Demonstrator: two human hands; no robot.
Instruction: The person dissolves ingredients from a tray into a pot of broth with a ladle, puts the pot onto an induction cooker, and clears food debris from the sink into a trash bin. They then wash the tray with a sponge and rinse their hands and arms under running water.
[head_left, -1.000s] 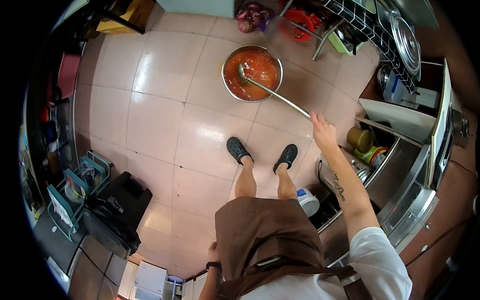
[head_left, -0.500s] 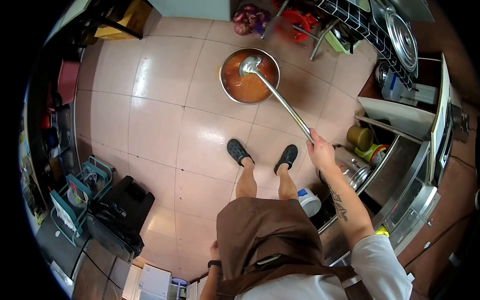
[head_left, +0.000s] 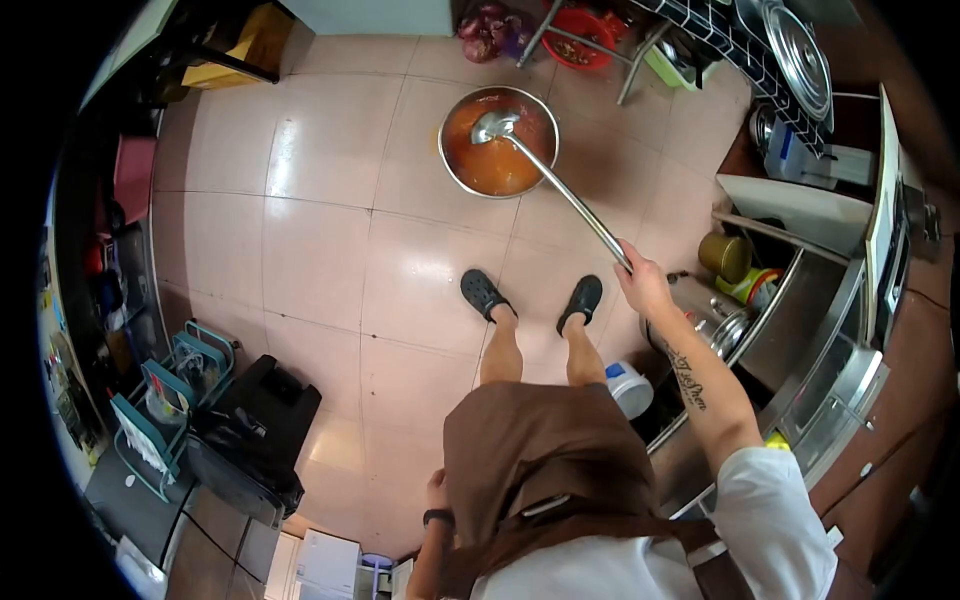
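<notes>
Ladle (head_left: 570, 197) slants head-first over the pot (head_left: 490, 194), its end hidden in the right hand (head_left: 645, 287), fingers clamped; left hand's (head_left: 437, 490) unclear.

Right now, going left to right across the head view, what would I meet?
Pink tub, black bin, metal pot, right hand, brass-coloured canister, round metal lid.

Ladle (head_left: 570, 199) and left hand (head_left: 436, 487) only partly seen
The right hand (head_left: 643, 280) hides the ladle's grip end; the apron (head_left: 545, 440) hides some left fingers. The bottom edge cuts off the shirt (head_left: 590, 570); what the red basin (head_left: 572, 20) holds is too small to tell.
</notes>
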